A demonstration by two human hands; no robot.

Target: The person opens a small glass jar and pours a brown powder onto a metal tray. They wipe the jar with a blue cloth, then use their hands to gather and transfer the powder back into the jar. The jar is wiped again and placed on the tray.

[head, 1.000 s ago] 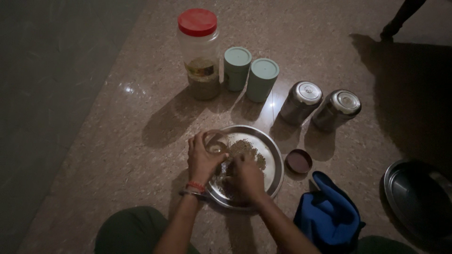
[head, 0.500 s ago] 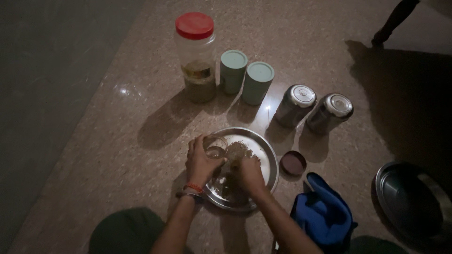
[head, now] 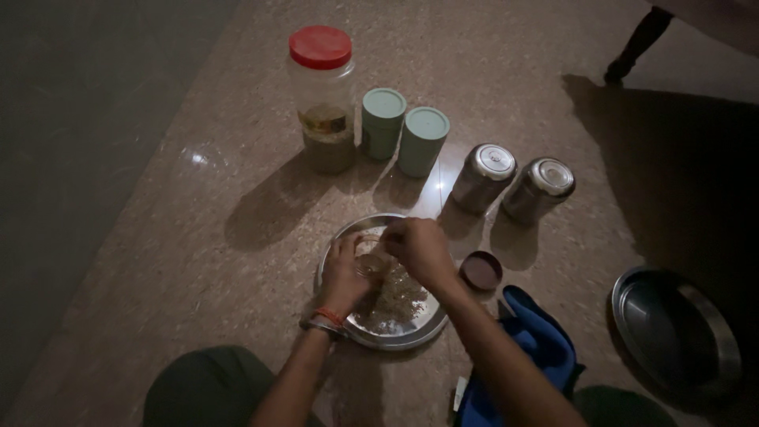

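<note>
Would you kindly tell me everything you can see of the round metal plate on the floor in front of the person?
The metal plate is round, shallow and shiny, seemingly steel, with a raised rim. It lies flat on the speckled stone floor, just ahead of the person's knees. A heap of small brownish grains or seeds covers much of its middle. The left hand rests over its left side and the right hand hovers above its far part, hiding that rim. A small dark lid lies beside it on the right.
</note>
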